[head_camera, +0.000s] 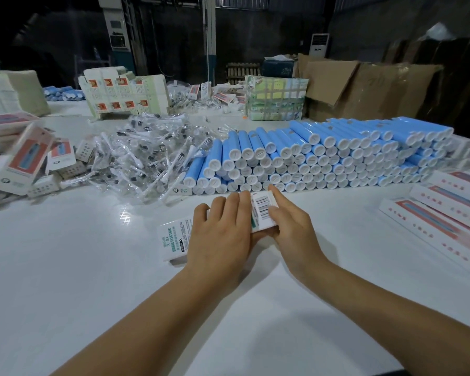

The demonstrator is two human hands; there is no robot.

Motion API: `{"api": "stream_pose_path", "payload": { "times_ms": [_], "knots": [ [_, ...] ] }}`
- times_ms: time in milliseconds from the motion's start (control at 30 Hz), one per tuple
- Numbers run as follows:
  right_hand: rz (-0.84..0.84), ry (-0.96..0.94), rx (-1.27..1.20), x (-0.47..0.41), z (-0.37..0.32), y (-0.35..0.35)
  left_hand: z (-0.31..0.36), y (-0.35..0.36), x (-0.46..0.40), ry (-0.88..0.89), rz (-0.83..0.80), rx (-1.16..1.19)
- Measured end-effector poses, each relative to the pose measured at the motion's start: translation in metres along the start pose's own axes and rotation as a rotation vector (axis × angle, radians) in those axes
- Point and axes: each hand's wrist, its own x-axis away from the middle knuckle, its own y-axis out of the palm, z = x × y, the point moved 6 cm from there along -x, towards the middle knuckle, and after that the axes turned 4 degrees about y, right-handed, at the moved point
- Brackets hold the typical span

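- Toothbrush box, white with green lettering and a barcode, lies flat on the white tabletop, close in front of the person.
- Left hand lies across its middle, fingers fairly straight, pressing down.
- Right hand pinches the barcode end between thumb and fingers.
- Stacked blue toothbrush handles sit just beyond the box.
- Bagged brush heads are piled to their left.
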Motion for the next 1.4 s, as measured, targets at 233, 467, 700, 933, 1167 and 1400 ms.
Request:
{"api": "stream_pose_path", "payload": {
  "times_ms": [233,467,700,933,1167,1400],
  "knots": [
    [0.11,-0.097,0.375,0.009,-0.008,0.003,-0.001,0.0,-0.005,-0.059,-0.028,0.005],
    [0.102,-0.182,0.535,0.015,-0.015,0.009,0.001,-0.003,-0.005,-0.041,0.027,-0.037],
    [-0.002,-0.053,0.327,0.008,-0.006,0.01,0.0,-0.002,-0.005,-0.047,-0.009,-0.027],
    [-0.04,-0.121,0.205,0.007,-0.01,0.011,-0.001,-0.002,-0.011,-0.084,-0.078,0.078],
    [0.009,-0.276,0.227,0.008,-0.026,0.003,-0.058,-0.005,-0.024,-0.729,0.323,1.465],
    [-0.201,-0.297,0.595,0.014,-0.014,0.036,-0.039,0.044,0.009,-1.505,0.238,2.337]
  ]
}}
